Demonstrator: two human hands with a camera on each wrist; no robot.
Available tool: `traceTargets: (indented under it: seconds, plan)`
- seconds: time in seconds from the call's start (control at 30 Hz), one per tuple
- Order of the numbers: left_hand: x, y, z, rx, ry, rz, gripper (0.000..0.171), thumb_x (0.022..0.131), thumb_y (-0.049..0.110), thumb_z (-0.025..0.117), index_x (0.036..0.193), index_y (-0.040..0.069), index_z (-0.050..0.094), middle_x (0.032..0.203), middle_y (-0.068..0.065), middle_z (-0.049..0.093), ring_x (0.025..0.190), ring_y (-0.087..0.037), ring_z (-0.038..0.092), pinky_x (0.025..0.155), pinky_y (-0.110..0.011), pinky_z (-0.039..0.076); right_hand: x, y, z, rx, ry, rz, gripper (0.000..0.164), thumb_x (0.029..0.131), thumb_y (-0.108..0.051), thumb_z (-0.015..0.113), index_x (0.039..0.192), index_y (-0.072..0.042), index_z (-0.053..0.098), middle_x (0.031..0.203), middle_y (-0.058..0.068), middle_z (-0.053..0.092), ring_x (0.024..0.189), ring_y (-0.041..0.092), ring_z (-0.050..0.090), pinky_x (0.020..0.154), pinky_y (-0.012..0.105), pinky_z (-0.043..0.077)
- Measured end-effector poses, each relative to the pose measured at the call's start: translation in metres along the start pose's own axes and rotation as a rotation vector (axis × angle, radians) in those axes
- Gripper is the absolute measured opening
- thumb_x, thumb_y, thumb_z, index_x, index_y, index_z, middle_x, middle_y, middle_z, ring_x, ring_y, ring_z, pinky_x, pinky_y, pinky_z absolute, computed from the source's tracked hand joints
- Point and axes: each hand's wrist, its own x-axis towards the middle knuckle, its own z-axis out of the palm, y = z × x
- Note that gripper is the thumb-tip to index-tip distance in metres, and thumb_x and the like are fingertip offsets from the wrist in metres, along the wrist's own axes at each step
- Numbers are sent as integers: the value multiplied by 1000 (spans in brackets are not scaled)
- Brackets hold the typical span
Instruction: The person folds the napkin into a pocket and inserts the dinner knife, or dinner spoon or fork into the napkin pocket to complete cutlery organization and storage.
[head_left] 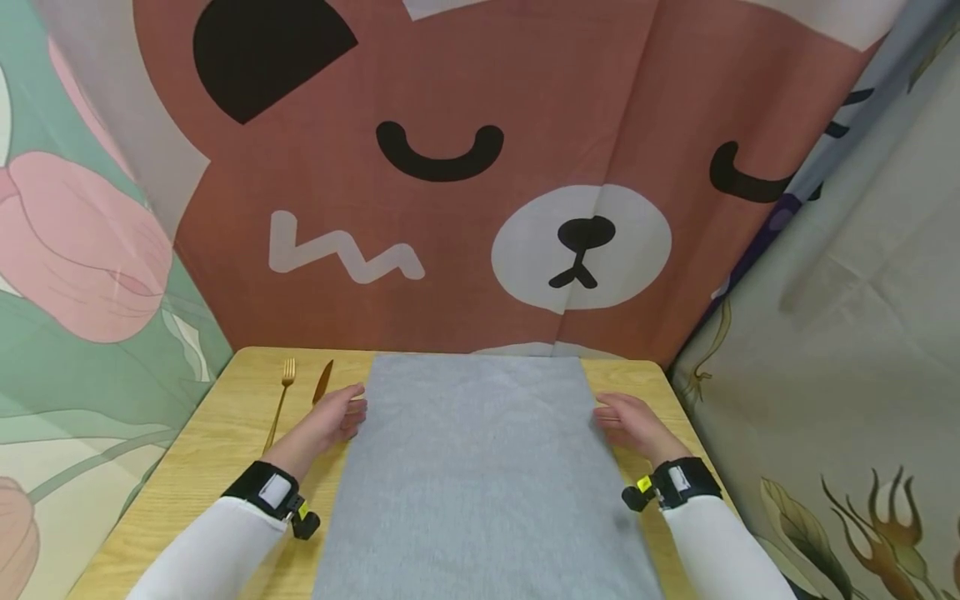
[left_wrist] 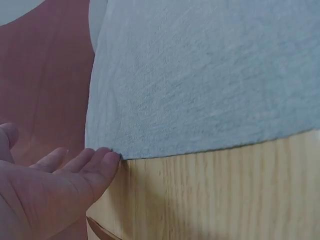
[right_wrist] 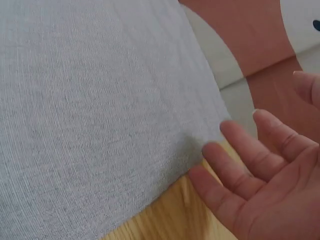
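Note:
A light grey-blue cloth [head_left: 480, 467] lies flat down the middle of the wooden table, reaching from its far edge toward me. My left hand [head_left: 341, 414] is at the cloth's left edge; in the left wrist view its extended fingertips [left_wrist: 111, 159] meet the cloth's border. At the right edge is my right hand [head_left: 628, 423]. Its fingers [right_wrist: 240, 165] are spread and lightly bent in the right wrist view, right at the border, with nothing held between them.
Left of the cloth, a gold fork [head_left: 288, 373] and a gold knife [head_left: 322, 382] lie on the wooden table [head_left: 187, 467]. Patterned fabric [head_left: 450, 275] hangs behind the table's far edge, with more curtains [head_left: 825, 333] close along both sides.

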Motion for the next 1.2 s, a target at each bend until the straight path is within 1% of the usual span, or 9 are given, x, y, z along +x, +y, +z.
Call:
traceTargets:
  seconds: [0.07, 0.2, 0.3, 0.5, 0.7, 0.8, 0.93, 1.03, 1.2]
  plan:
    - [2, 0, -2, 6, 14, 2, 74, 109, 45, 39, 164, 2, 14, 167, -29, 22, 153, -46, 29, 124, -58, 29, 2, 3, -2, 15, 10, 16, 76, 107, -50, 46, 161, -1, 24, 160, 28, 39, 148, 44, 41, 119, 59, 37]
    - [6, 0, -7, 15, 34, -2, 74, 109, 44, 40, 164, 1, 13, 168, -28, 21, 153, -46, 29, 124, -59, 29, 6, 9, -6, 30, 34, 52, 78, 106, -50, 47, 161, 0, 22, 162, 30, 33, 149, 45, 37, 118, 59, 38]
    - [9, 1, -12, 15, 35, -8, 73, 109, 45, 40, 164, 3, 16, 168, -28, 20, 153, -45, 28, 123, -59, 30, 7, 12, -7, 40, 55, 81, 79, 105, -53, 48, 161, -2, 23, 162, 28, 33, 148, 44, 39, 117, 58, 41]
    - [12, 4, -15, 20, 39, -25, 72, 109, 47, 39, 163, 3, 19, 167, -28, 21, 153, -44, 30, 120, -56, 34, 9, 11, -6, 49, 63, 99, 82, 104, -54, 51, 161, -3, 23, 162, 27, 33, 148, 43, 40, 116, 56, 43]
    - [19, 5, -18, 41, 46, -30, 73, 109, 50, 38, 163, 4, 24, 167, -26, 24, 152, -39, 32, 108, -46, 42, 15, 9, -3, 64, 67, 109, 86, 101, -55, 56, 161, -2, 24, 162, 25, 36, 145, 39, 42, 111, 50, 46]
    - [24, 6, -18, 47, 49, -44, 72, 108, 52, 39, 161, 6, 29, 168, -23, 27, 153, -37, 32, 104, -42, 42, 20, 9, -1, 67, 74, 116, 87, 99, -56, 58, 160, -4, 26, 162, 23, 38, 144, 38, 42, 106, 46, 47]
    - [27, 8, -15, 49, 56, -62, 69, 108, 52, 39, 159, 6, 36, 167, -22, 30, 154, -38, 31, 107, -44, 40, 24, 9, -1, 71, 86, 129, 84, 98, -56, 59, 160, -6, 29, 162, 21, 39, 144, 37, 42, 103, 43, 46]
    - [29, 9, -13, 37, 76, -75, 68, 108, 52, 39, 157, 5, 39, 166, -21, 33, 153, -38, 33, 108, -44, 39, 26, 8, 0, 76, 89, 139, 84, 98, -56, 60, 159, -7, 30, 161, 20, 40, 143, 36, 43, 104, 44, 45]
    - [32, 10, -8, -1, 124, -93, 69, 106, 56, 42, 155, 6, 43, 161, -19, 42, 144, -34, 41, 101, -39, 41, 28, 6, 2, 89, 92, 144, 85, 99, -55, 58, 161, -6, 26, 160, 21, 40, 143, 37, 43, 116, 52, 42]
